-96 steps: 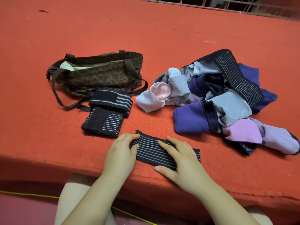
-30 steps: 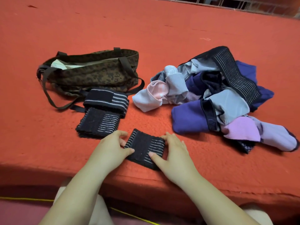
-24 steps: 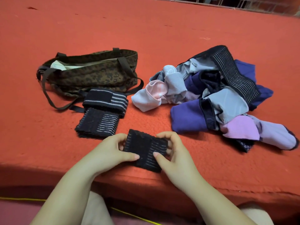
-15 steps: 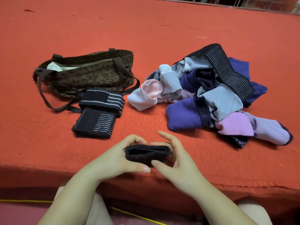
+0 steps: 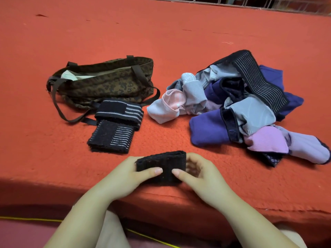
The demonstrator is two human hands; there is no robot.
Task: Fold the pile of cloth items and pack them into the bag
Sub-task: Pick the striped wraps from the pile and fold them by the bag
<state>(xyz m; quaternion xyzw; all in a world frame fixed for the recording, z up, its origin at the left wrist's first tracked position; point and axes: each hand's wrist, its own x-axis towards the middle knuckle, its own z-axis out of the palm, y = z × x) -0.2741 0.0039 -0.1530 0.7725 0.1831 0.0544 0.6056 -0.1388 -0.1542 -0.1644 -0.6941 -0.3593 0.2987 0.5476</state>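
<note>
Near the front edge of the red surface, my left hand (image 5: 125,178) and my right hand (image 5: 200,176) both pinch a folded black elastic band (image 5: 167,161), thumbs on top and fingers curled round its ends. Two folded black striped bands (image 5: 114,126) lie one behind the other just ahead on the left. Behind them sits the leopard-print bag (image 5: 107,85), its mouth open with something pale inside. To the right lies the loose pile of cloth (image 5: 238,104): purple, pink and grey pieces and a long black striped band.
The red carpeted surface (image 5: 179,33) stretches far back to a wire grid at the top edge. Its front edge drops off just below my hands. The bag's brown straps (image 5: 59,108) trail onto the surface at the left.
The long striped band that lay flat under my hands has been folded into a small packet, lifted on edge, then turned flat-side-up between both hands.
</note>
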